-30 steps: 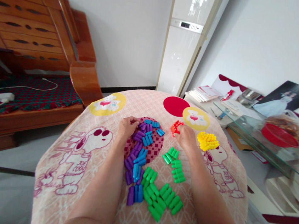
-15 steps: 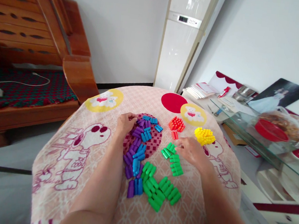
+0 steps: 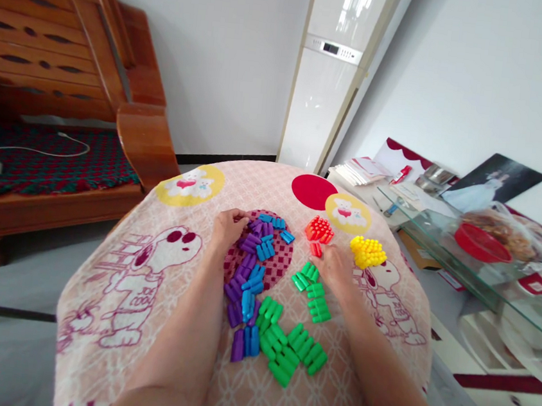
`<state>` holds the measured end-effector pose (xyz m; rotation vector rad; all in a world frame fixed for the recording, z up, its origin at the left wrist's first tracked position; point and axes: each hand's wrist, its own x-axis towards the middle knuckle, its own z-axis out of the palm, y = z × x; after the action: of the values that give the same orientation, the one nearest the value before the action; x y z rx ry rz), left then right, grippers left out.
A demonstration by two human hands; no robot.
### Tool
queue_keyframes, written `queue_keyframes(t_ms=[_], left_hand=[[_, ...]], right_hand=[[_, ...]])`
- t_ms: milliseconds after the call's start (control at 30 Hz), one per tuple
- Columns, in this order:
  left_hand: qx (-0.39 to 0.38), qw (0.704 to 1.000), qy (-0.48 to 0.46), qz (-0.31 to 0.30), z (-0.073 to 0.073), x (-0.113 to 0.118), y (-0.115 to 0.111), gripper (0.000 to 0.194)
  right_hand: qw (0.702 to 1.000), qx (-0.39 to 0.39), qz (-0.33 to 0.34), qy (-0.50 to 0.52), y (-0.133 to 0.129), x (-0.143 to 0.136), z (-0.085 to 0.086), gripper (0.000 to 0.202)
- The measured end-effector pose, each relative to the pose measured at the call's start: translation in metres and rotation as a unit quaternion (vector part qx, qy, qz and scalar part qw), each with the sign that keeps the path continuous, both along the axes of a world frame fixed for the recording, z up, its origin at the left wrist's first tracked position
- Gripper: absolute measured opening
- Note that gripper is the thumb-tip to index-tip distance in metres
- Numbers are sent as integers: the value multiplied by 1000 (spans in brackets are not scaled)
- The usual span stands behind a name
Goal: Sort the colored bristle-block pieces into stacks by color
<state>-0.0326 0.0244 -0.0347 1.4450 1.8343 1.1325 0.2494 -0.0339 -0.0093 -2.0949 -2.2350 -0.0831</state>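
My left hand (image 3: 229,229) is at the far left end of the purple plastic blocks (image 3: 246,266). Its fingers are curled together beside the nearest purple pieces; whatever they may grip is hidden. Blue plastic blocks (image 3: 265,249) lie along the right side of the purple ones. My right hand (image 3: 335,266) rests low over the cloth with its fingertips drawn together at a small red block (image 3: 316,250). Just beyond stands a tight cluster of red blocks (image 3: 319,229). Green blocks (image 3: 318,303) lie below the right hand, with more green blocks (image 3: 280,343) nearer me.
A yellow block cluster (image 3: 367,252) stands right of my right hand. The patterned tablecloth (image 3: 254,178) covers a round table. At right, a glass-topped cabinet (image 3: 423,229) holds papers, a red bowl (image 3: 482,243) and a bagged item. A wooden bench (image 3: 138,131) stands at left.
My right hand has shifted slightly left and forward, its fingertips now at the small red block. The left hand stays at the purple blocks. The view has tilted a little.
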Motion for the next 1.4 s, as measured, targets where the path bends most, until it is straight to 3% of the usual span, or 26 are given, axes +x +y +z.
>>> queue_keyframes(t_ms=[133, 367, 733, 933, 1067, 1200, 1300, 1400], left_hand=[[-6, 1000, 0, -1, 4, 0, -2, 21], [-5, 1000, 17, 0, 0, -1, 1, 22], [-3, 1000, 24, 7, 8, 2, -3, 20], [2, 1000, 13, 1, 4, 1, -2, 21], [0, 1000, 10, -4, 1, -1, 1, 23], [-7, 1000, -3, -2, -1, -1, 2, 25], [1, 1000, 2, -3, -1, -1, 2, 26], [6, 1000, 14, 2, -1, -1, 3, 25]], right_hand=[[999, 1, -45, -5, 6, 0, -6, 31], [998, 33, -55, 8, 15, 1, 0, 30], [985, 131, 2, 111, 38, 3, -22, 16], [982, 136, 6, 131, 37, 4, -17, 19], [987, 113, -8, 113, 13, 4, 4, 20], [992, 14, 24, 119, -42, 1, 19, 17], [993, -28, 65, 99, -85, -2, 16, 22], [992, -27, 84, 85, -111, -2, 3, 29]])
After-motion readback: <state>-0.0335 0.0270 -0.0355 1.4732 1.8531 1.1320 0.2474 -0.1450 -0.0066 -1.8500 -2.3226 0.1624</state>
